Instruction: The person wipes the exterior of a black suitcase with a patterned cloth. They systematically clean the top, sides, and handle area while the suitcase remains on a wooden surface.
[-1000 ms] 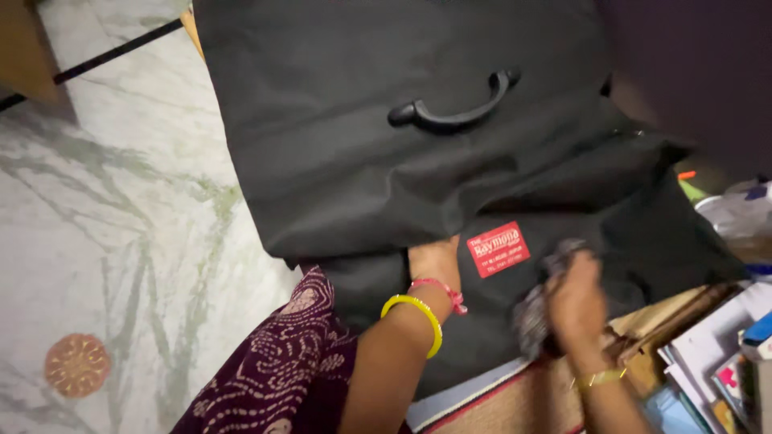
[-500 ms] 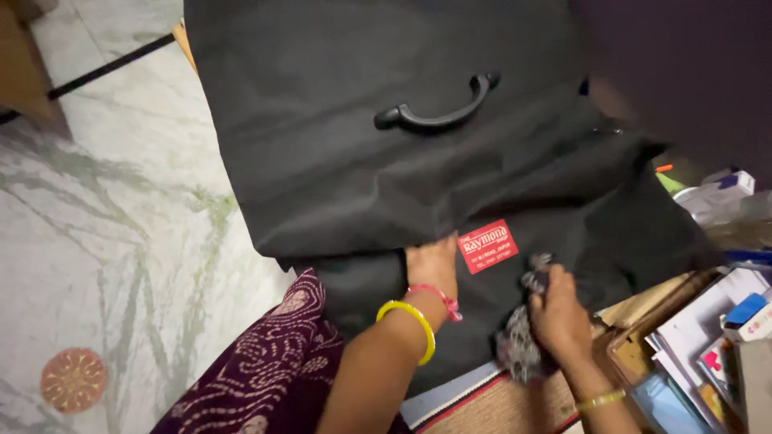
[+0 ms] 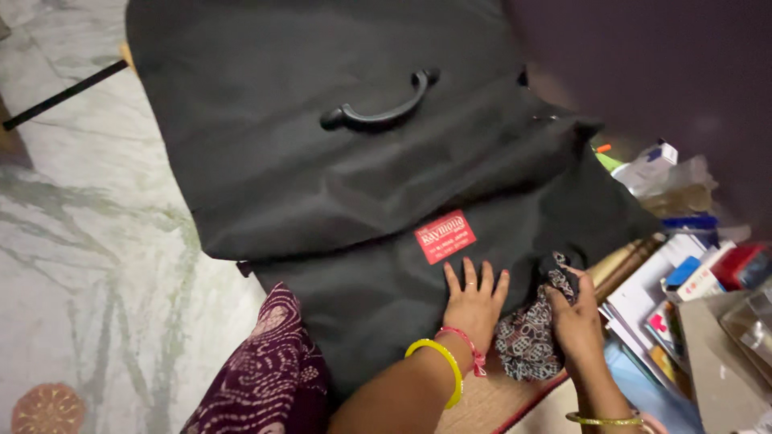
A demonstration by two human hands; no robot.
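Lying flat beneath both hands, the black garment bag [image 3: 322, 185] spreads away from the fingers toward the far side of the view, its long axis running from the near right to the far left. Its moulded black handle [image 3: 378, 112] sits well beyond the fingertips, and the red sewn label [image 3: 445, 236] lies just ahead of them, close to the fold where the upper flap overlaps the lower panel.

The left hand [image 3: 474, 301] rests palm down on the lower panel, fingers [image 3: 470, 277] spread wide and straight, pointing toward the label; it grips nothing and only presses on the fabric. The right hand [image 3: 575, 321] is just beside it, on the side away from the floor, with its fingers curled closed around a bunched patterned cloth [image 3: 527, 345], dark with a light print. The cloth hangs between the two hands, touching the near edge of the bag. Of the two, the left hand is nearer to the label and the fold.

Outward from the hands: a yellow bangle [image 3: 438, 366] and a pink thread band [image 3: 462, 341] circle the left wrist, and a thin gold bangle [image 3: 603, 419] the right. A maroon printed garment [image 3: 265, 378] lies on the near side of the bag, over the marble floor [image 3: 80, 265]. Beyond the right hand, a clutter of boxes and papers [image 3: 675, 273] lies near the bag's edge.
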